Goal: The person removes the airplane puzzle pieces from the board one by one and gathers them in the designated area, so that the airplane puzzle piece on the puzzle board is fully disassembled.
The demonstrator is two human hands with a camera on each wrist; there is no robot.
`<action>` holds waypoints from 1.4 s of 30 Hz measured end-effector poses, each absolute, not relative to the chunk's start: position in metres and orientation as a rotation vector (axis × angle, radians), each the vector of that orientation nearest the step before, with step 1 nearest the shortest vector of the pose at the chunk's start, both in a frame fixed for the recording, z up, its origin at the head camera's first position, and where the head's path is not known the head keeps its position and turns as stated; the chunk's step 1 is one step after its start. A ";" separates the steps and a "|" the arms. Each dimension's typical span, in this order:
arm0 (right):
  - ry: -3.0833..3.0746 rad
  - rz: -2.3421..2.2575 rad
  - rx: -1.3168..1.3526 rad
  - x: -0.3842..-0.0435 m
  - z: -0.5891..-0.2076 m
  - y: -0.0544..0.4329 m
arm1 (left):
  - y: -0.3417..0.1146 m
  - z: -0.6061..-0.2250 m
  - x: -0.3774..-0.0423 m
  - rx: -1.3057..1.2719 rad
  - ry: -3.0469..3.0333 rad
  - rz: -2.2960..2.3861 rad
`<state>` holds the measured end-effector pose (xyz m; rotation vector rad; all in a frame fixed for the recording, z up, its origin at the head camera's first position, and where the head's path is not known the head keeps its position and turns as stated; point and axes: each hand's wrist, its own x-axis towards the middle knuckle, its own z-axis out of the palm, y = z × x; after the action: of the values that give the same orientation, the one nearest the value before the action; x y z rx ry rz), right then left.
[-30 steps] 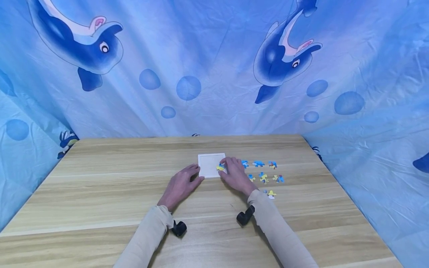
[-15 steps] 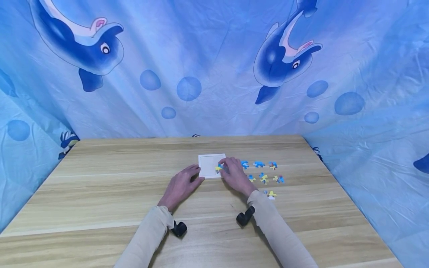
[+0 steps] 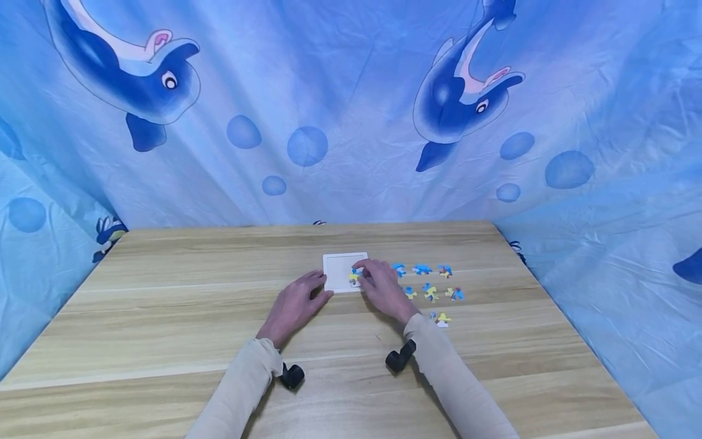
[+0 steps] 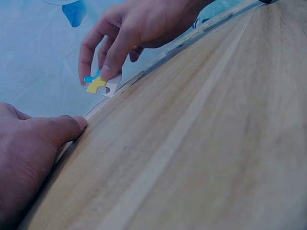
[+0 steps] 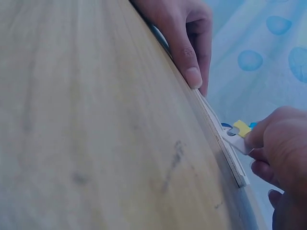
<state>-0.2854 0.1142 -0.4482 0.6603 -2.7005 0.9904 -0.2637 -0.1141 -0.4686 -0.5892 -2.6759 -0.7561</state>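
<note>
A shallow white puzzle tray (image 3: 337, 268) lies on the wooden table. My left hand (image 3: 295, 306) rests against its left side, thumb near the front-left corner and fingers farther up that edge. Above the tray's right part, my right hand (image 3: 382, 286) pinches a blue, yellow and white jigsaw piece (image 3: 353, 277) between thumb and fingers. In the left wrist view this jigsaw piece (image 4: 98, 86) is tilted, its cut-out facing down. The right wrist view has the piece (image 5: 241, 128) close over the tray rim (image 5: 230, 155), partly covered by my right thumb.
Several loose jigsaw pieces (image 3: 430, 292) in blue and yellow lie in rough rows right of the tray, some partly behind my right hand. A yellow and white piece (image 3: 442, 320) lies nearest me. A blue dolphin-print curtain (image 3: 340, 91) hangs behind the table (image 3: 219, 341).
The jigsaw piece has turned in my right fingers and shifted slightly left over the tray. My left hand keeps its place at the tray's edge.
</note>
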 end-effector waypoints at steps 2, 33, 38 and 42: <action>-2.685 1.018 0.660 -0.285 -0.448 0.114 | -0.114 -0.469 -0.263 -0.585 -2.681 -0.752; -2.557 1.223 0.607 -0.266 -0.448 0.167 | -0.115 -0.468 -0.265 -0.603 -2.666 -0.775; -2.554 1.206 0.598 -0.262 -0.448 0.178 | -0.114 -0.469 -0.265 -0.598 -2.668 -0.774; -2.555 1.179 0.589 -0.258 -0.448 0.187 | -0.114 -0.470 -0.265 -0.595 -2.666 -0.775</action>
<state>-0.2583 0.1870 -0.4476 0.5892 -2.5550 1.1789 -0.2646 -0.1142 -0.4701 -0.5954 -2.6658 -0.7750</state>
